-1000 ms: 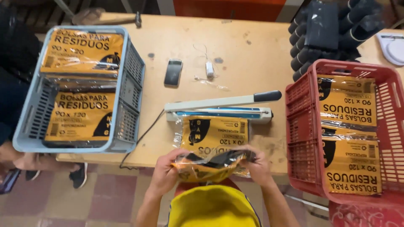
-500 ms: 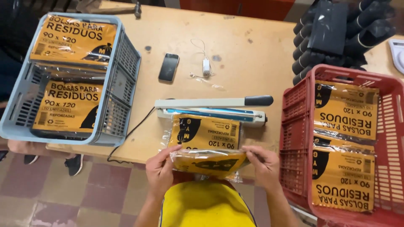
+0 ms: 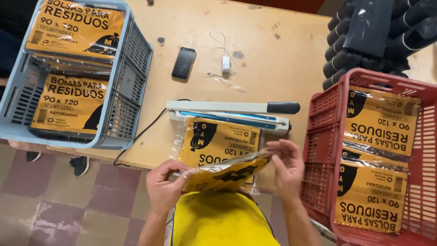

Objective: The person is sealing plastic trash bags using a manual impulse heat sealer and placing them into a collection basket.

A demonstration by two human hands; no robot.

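— What do the person's hands hold?

— Both grasp one yellow packet (image 3: 223,175) in clear film, held tilted just off the bench's near edge, above the yellow shirt (image 3: 223,221). The left hand (image 3: 165,186) pinches the packet's left end, fingers curled under it and thumb on top. The right hand (image 3: 286,166) holds the right end, its fingertips (image 3: 272,148) bent onto the upper corner.

— Is anything under it?

— A second yellow packet (image 3: 218,139) lies flat on the bench (image 3: 273,59) at the near edge, partly hidden by the held one. Its far end touches the heat sealer (image 3: 232,114), a long white bar with a black handle pointing right. A black cable (image 3: 141,132) runs from the sealer's left end to the near edge.

— And the sides?

— A blue-grey crate (image 3: 123,114) stands at the bench's left edge with two packets of the same kind inside. A red crate (image 3: 318,150) stands at the right edge, just beside the right hand, also holding such packets.

— Further back?

— A black phone (image 3: 184,63) lies near the middle, a small white charger (image 3: 226,64) with its thin cord just right of it. Black rolls (image 3: 346,59) are stacked at the far right corner, behind the red crate.
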